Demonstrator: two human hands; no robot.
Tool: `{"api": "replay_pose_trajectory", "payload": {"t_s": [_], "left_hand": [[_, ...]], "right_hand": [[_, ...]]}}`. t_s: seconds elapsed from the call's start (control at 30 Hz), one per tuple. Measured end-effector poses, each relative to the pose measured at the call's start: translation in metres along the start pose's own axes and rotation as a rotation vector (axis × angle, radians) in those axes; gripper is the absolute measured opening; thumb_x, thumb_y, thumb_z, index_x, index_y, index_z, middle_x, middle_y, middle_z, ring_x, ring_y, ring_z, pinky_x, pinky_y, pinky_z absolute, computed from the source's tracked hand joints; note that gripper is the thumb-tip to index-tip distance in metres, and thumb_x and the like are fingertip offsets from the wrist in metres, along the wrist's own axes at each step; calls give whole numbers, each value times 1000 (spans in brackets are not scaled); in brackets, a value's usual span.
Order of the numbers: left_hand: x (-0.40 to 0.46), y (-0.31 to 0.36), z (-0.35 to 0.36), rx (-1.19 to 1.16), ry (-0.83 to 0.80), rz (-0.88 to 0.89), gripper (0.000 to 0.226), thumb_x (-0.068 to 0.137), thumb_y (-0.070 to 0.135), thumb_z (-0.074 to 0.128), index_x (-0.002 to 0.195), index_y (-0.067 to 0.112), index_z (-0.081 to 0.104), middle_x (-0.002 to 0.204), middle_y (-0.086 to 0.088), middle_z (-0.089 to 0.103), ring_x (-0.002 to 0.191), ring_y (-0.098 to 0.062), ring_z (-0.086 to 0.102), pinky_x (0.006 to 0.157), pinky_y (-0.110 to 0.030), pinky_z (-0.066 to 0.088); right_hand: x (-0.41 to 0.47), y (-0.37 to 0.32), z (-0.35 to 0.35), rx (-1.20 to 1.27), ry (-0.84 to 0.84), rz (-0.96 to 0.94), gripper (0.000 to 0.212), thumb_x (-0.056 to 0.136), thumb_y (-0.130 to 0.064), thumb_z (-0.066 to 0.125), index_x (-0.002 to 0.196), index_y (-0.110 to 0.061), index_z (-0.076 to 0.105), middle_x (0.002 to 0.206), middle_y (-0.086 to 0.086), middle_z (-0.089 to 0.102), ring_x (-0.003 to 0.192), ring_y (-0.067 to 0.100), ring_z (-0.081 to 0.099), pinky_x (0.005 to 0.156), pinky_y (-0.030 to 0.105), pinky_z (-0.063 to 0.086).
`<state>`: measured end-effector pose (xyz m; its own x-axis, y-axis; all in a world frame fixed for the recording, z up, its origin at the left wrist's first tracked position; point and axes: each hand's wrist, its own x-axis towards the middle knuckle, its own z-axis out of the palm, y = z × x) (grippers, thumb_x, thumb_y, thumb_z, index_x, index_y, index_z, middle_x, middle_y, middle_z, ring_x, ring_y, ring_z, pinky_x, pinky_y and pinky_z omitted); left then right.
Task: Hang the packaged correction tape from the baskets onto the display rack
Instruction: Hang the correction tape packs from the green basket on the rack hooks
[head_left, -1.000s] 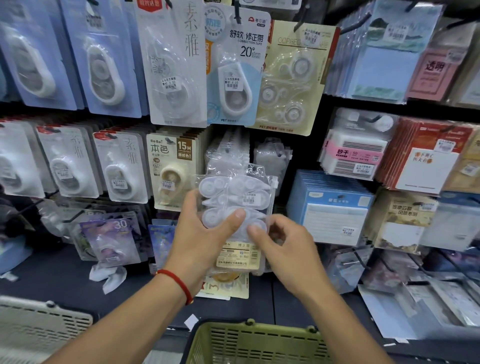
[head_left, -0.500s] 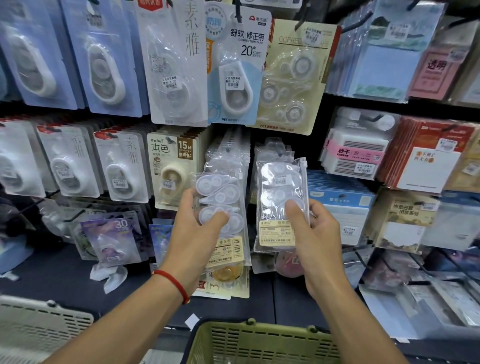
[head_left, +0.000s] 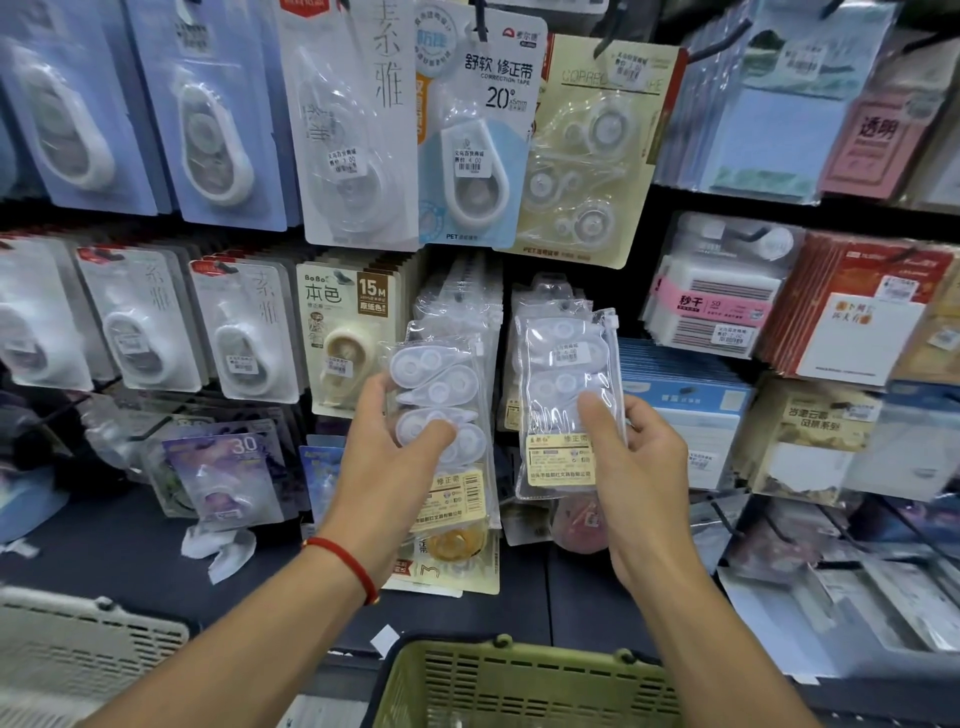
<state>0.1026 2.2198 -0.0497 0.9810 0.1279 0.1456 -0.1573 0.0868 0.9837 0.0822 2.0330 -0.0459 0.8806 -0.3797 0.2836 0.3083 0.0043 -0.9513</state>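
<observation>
Looking down from the head view at a display rack (head_left: 597, 587) crowded with hanging stationery. Left hand (head_left: 384, 467) raised before the rack, thumb pressed on the front and fingers curled behind a clear pouch of white correction tape (head_left: 441, 395), with a red string bracelet (head_left: 345, 564) round that wrist. Right hand (head_left: 636, 467) level with it and just beside, thumb laid across the front of a second clear pouch (head_left: 563, 395), fingers wrapped round its right edge. Both pouches held upright, apart from each other, yellow labels at their lower ends, each in front of a row of like pouches already hanging on the rack. Above them, hanging on hooks: a blue-and-white carded correction tape marked 20 (head_left: 475, 135), a cream card with clear spools (head_left: 587, 156) to its right, a pale grey card (head_left: 353, 130) to its left. Left of the held pouches, a beige card marked 15M (head_left: 348, 332) and more grey carded tapes. Right of them, stacks of sticky notes, among them a white block with a pink band (head_left: 719, 301). Lowest in view, the rim of a green basket (head_left: 524, 680) between the forearms, and a white basket (head_left: 78, 654) at the bottom left corner.
</observation>
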Motion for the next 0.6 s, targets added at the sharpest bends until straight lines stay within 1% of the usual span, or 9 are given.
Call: {"api": "replay_pose_trajectory", "payload": {"t_s": [0.07,0.13,0.2,0.27,0.33,0.4,0.43,0.5,0.6], "left_hand": [[-1,0,0,12,6,2,57,94,6,70,138,39,53,121,6,75,111,-17,73,102,-52,57],[-1,1,0,26,13,4,61,92,4,68,138,42,52,120,10,74,110,-13,72,103,-49,57],[-2,1,1,40,5,16,63,91,2,65,134,47,53,122,11,73,112,-12,71,103,-46,56],[-3,2,2,51,-16,38,65,90,-1,63,119,56,56,118,15,74,109,-7,71,99,-38,56],[-4,2,4,56,-52,60,71,90,-6,64,108,62,57,111,19,75,101,-1,72,87,-25,58],[-4,1,6,60,-92,71,73,89,-11,68,116,55,53,105,16,78,94,-2,75,76,-18,58],[-6,0,8,54,-118,69,73,88,-12,71,123,48,50,104,12,80,94,-5,76,76,-18,59],[-9,1,11,30,-161,58,72,88,-9,75,136,36,47,108,5,80,99,-9,77,80,-21,61],[-12,3,14,65,-167,69,68,91,2,77,141,36,47,113,-4,76,98,-16,76,82,-26,62]], "right_hand": [[1,1,0,1,-7,10,15,100,-39,70,98,-25,76,95,13,78,90,37,74,85,56,59],[4,4,-2,-57,-22,19,16,101,-43,67,105,-29,74,98,0,80,96,28,75,82,45,60],[4,8,-4,-283,-18,-16,25,103,-46,62,125,-35,66,114,-19,75,111,10,69,91,28,54],[2,10,-5,-616,30,-150,46,103,-43,58,145,-28,52,137,-17,57,130,6,51,106,27,42],[-3,12,-3,-685,-5,-252,41,101,-41,59,140,-29,54,134,-16,54,124,3,50,101,23,38],[-7,13,2,-571,-187,-185,20,101,-42,64,121,-39,65,116,-22,67,106,-5,61,87,14,44],[-9,13,4,-517,-286,-136,13,100,-44,65,111,-38,68,107,-22,72,99,-5,65,82,13,48],[-13,15,7,-431,-368,-86,19,96,-51,65,102,-34,70,100,-16,76,92,3,71,81,27,57],[-16,10,10,-273,-273,-55,27,89,-56,60,95,-31,68,91,4,76,82,21,72,78,51,57]]}}
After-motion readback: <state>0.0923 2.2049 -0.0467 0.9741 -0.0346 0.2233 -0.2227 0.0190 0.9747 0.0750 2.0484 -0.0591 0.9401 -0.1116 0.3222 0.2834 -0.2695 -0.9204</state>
